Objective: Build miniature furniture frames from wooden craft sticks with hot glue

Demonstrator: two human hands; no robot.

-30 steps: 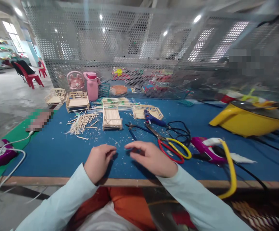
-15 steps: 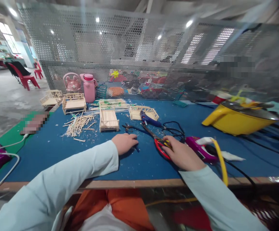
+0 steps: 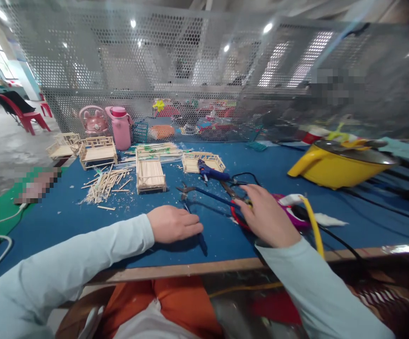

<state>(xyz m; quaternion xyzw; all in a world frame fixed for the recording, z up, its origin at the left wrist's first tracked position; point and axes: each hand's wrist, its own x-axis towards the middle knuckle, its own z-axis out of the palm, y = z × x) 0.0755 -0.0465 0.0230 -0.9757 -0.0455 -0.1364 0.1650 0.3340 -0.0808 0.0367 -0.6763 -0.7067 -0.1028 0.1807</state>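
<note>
A pair of pliers (image 3: 209, 194) with dark blue handles is spread wide, its jaws pointing left. My left hand (image 3: 174, 224) lies over one handle, fingers closed around it; the handle's tip sticks out below. The other handle reaches the thumb and fingers of my right hand (image 3: 269, 216), which are closed at its end. Scissors with red handles (image 3: 237, 217) lie under my right hand, partly hidden by it. Just behind the pliers is a blue glue gun (image 3: 213, 173). Small bamboo-stick furniture, including a bed-like piece (image 3: 150, 175), stands further back.
A pile of short sticks (image 3: 107, 186) and scraps lies on the blue tabletop (image 3: 84, 235). At the right are a purple power strip (image 3: 298, 219) with cables and a yellow pan (image 3: 341, 165). A pink bottle (image 3: 121, 128) stands before the perforated metal screen (image 3: 183, 61).
The pliers' handles are spread wider. My left hand has come nearer the table's front edge with one handle. My right hand has shifted from the scissors' handles onto the other plier handle.
</note>
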